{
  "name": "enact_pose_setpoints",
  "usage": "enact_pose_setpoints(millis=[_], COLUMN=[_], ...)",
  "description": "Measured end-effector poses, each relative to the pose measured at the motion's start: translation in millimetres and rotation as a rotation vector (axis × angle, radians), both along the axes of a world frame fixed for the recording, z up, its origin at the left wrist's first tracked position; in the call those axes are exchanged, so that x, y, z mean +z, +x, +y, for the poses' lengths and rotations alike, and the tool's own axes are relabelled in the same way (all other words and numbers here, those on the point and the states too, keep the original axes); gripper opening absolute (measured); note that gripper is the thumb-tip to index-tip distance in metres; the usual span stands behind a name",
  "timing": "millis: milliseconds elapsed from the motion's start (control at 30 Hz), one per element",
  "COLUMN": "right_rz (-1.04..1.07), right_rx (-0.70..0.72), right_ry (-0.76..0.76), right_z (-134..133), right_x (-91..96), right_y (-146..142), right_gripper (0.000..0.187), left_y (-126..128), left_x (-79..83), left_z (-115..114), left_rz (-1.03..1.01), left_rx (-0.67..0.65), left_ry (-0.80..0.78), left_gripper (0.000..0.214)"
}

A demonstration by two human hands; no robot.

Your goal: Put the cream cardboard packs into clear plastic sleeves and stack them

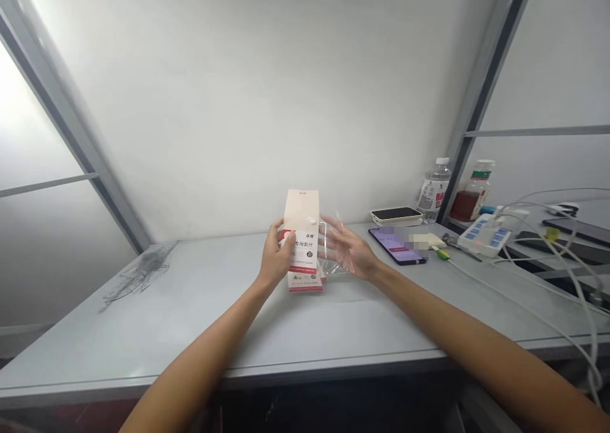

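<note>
My left hand (275,255) grips a tall white and pale pink card package (301,230) with red print, holding it upright above the grey table (200,312). My right hand (350,250) is just to its right with fingers spread, touching a clear plastic sleeve (331,249) that hangs off the package's side. A second similar package (305,284) seems to lie flat on the table beneath the held one.
A clump of thin clear wrappers (138,271) lies at the table's left. To the right are a dark phone (396,246), a small white device (396,216), two bottles (434,190), a power strip (486,233) and white cables (548,293).
</note>
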State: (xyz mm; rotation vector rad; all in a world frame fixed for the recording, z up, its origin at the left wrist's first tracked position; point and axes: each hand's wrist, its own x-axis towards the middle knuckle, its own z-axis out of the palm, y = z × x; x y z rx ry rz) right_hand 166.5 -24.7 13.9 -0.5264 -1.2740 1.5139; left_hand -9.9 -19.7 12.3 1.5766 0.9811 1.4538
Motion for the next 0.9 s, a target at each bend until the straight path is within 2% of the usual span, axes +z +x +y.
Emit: enact_pose_setpoints(millis=[333, 567, 733, 900], right_rz=[-0.003, -0.044, -0.073, 0.008], right_rx=[-0.042, 0.018, -0.024, -0.006], right_ry=[-0.011, 0.001, -0.012, -0.084], right_z=[3, -3, 0, 1], right_x=[-0.2, 1.9, -3.2, -7.7], right_y=[7, 3, -1, -4], right_gripper=[0.045, 0.049, 0.050, 0.045], left_y=[-4, 0, 1, 1], left_x=[12.4, 6.6, 3.3, 3.2], left_z=[-2, -2, -1, -1], left_rz=[-0.011, 0.005, -0.012, -0.023], left_rx=[-0.037, 0.033, -0.041, -0.086], left_ry=[0.011, 0.059, 0.018, -0.046], left_gripper=[0.051, 0.045, 0.045, 0.048])
